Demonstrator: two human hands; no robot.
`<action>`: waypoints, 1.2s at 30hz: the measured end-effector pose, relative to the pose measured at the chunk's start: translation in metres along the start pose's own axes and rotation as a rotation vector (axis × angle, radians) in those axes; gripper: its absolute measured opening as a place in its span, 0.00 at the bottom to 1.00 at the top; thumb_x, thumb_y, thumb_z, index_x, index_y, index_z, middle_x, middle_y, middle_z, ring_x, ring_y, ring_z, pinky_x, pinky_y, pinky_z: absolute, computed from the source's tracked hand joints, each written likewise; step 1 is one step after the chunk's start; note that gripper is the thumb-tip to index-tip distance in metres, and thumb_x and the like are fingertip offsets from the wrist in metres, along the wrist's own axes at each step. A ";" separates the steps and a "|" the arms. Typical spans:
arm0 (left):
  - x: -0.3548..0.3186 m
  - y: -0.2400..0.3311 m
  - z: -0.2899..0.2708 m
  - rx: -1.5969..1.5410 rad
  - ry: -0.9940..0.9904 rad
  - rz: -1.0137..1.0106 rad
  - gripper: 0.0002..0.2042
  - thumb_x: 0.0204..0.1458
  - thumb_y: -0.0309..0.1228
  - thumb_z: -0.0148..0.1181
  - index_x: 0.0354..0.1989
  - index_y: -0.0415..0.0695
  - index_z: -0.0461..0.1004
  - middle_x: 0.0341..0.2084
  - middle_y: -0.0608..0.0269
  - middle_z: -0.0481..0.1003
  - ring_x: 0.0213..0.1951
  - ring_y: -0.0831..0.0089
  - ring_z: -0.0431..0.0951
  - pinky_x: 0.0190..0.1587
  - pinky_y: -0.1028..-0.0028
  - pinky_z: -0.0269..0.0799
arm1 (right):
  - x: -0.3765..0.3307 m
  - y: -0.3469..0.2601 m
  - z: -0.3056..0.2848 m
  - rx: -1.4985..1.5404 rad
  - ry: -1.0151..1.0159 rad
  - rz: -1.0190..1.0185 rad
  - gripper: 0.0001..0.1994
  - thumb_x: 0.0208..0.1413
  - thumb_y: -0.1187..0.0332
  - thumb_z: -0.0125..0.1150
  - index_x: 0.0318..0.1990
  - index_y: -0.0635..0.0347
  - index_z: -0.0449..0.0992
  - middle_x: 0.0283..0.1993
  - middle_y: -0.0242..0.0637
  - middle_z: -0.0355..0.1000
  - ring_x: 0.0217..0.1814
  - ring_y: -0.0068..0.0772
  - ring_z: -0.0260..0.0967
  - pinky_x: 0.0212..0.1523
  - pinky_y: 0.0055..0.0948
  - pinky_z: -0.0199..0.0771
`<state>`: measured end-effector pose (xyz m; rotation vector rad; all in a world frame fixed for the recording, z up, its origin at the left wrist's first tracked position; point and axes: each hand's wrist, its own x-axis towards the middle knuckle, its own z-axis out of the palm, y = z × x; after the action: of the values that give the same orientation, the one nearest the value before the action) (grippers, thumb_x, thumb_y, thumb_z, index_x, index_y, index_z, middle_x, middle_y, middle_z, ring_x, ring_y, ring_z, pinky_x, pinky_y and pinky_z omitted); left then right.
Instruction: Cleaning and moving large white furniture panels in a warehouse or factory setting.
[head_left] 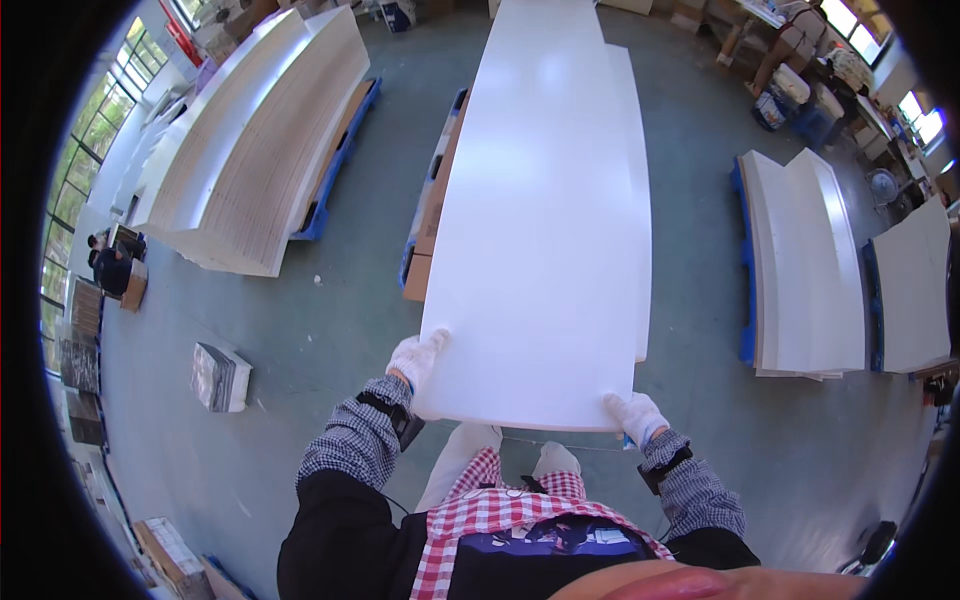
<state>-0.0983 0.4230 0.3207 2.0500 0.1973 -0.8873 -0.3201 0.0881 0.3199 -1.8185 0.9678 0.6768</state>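
Note:
A long white board (545, 200) stretches away from me, lifted at its near end. My left hand (416, 359), in a white glove, grips the board's near left corner. At the near right corner my gloved right hand (636, 415) holds the board's edge. Under the board lies another white board of like size (641, 200), showing along the right side, on a stack set on blue pallets.
A tall stack of white boards (255, 150) stands at the left on a blue pallet. Two lower stacks (810, 270) sit at the right. A small bundle (220, 377) lies on the green floor. People work at the far right and far left.

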 end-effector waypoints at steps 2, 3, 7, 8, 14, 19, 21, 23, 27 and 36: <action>-0.020 -0.014 -0.011 -0.056 0.015 -0.033 0.27 0.61 0.52 0.50 0.49 0.36 0.76 0.43 0.49 0.80 0.46 0.58 0.80 0.50 0.65 0.72 | -0.036 -0.006 0.002 -0.043 -0.024 0.020 0.27 0.61 0.47 0.54 0.47 0.70 0.77 0.33 0.44 0.77 0.28 0.33 0.74 0.27 0.31 0.74; -0.023 -0.023 -0.020 0.044 0.045 0.027 0.29 0.61 0.54 0.49 0.49 0.36 0.76 0.44 0.47 0.80 0.48 0.55 0.79 0.51 0.63 0.72 | -0.055 -0.013 -0.001 -0.025 -0.027 -0.009 0.27 0.61 0.47 0.54 0.45 0.70 0.77 0.31 0.43 0.76 0.26 0.33 0.73 0.25 0.31 0.73; -0.080 0.010 -0.035 0.259 0.036 0.116 0.32 0.60 0.58 0.45 0.49 0.35 0.76 0.46 0.42 0.78 0.52 0.49 0.76 0.54 0.60 0.70 | -0.117 -0.021 -0.020 0.027 -0.011 -0.018 0.26 0.60 0.48 0.54 0.41 0.69 0.78 0.25 0.41 0.73 0.20 0.32 0.70 0.21 0.32 0.71; -0.074 -0.005 -0.038 0.282 0.011 0.110 0.32 0.60 0.58 0.45 0.49 0.35 0.76 0.46 0.42 0.78 0.52 0.49 0.76 0.54 0.60 0.70 | -0.129 -0.020 -0.025 -0.030 0.019 -0.142 0.25 0.60 0.48 0.54 0.38 0.68 0.78 0.23 0.39 0.72 0.19 0.32 0.69 0.20 0.32 0.70; -0.161 0.020 -0.035 0.933 0.087 0.678 0.20 0.61 0.43 0.48 0.55 0.42 0.68 0.37 0.45 0.79 0.39 0.48 0.80 0.43 0.59 0.78 | -0.163 -0.009 -0.041 -0.090 0.068 -0.528 0.29 0.58 0.41 0.51 0.41 0.63 0.82 0.34 0.46 0.80 0.39 0.43 0.78 0.43 0.38 0.77; -0.174 0.001 -0.032 -0.283 -0.235 -0.036 0.32 0.65 0.55 0.40 0.58 0.34 0.68 0.49 0.51 0.77 0.48 0.57 0.78 0.51 0.63 0.74 | -0.180 -0.008 -0.021 -0.152 0.053 -0.237 0.40 0.52 0.32 0.54 0.53 0.65 0.77 0.50 0.48 0.77 0.51 0.46 0.76 0.51 0.39 0.75; -0.176 0.013 -0.005 -0.100 -0.285 -0.020 0.32 0.65 0.55 0.40 0.57 0.33 0.68 0.49 0.51 0.78 0.49 0.57 0.78 0.51 0.64 0.74 | -0.164 0.024 -0.007 -0.081 0.056 -0.300 0.41 0.51 0.31 0.54 0.53 0.65 0.77 0.50 0.48 0.77 0.51 0.45 0.76 0.51 0.39 0.75; -0.178 0.074 0.039 0.019 -0.336 0.027 0.33 0.65 0.55 0.40 0.57 0.33 0.68 0.49 0.51 0.78 0.49 0.58 0.78 0.51 0.64 0.74 | -0.184 0.032 -0.062 -0.076 0.087 -0.376 0.41 0.50 0.31 0.55 0.53 0.65 0.77 0.50 0.48 0.77 0.51 0.45 0.76 0.51 0.39 0.75; -0.196 0.074 0.025 0.136 -0.216 0.025 0.33 0.65 0.55 0.39 0.57 0.33 0.69 0.49 0.52 0.78 0.49 0.58 0.77 0.52 0.65 0.73 | -0.200 0.013 -0.060 -0.083 0.066 -0.355 0.40 0.51 0.32 0.55 0.52 0.65 0.77 0.48 0.48 0.78 0.49 0.45 0.76 0.50 0.38 0.76; -0.264 0.047 0.001 -0.017 0.102 -0.004 0.25 0.65 0.46 0.44 0.46 0.31 0.73 0.38 0.53 0.79 0.42 0.63 0.78 0.46 0.65 0.73 | -0.206 0.002 -0.077 -0.066 -0.032 -0.331 0.33 0.56 0.37 0.53 0.35 0.66 0.80 0.22 0.41 0.74 0.23 0.32 0.73 0.24 0.33 0.72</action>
<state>-0.2722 0.4412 0.5243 2.0812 0.2634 -0.7811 -0.4291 0.0845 0.5108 -1.9606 0.6082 0.5339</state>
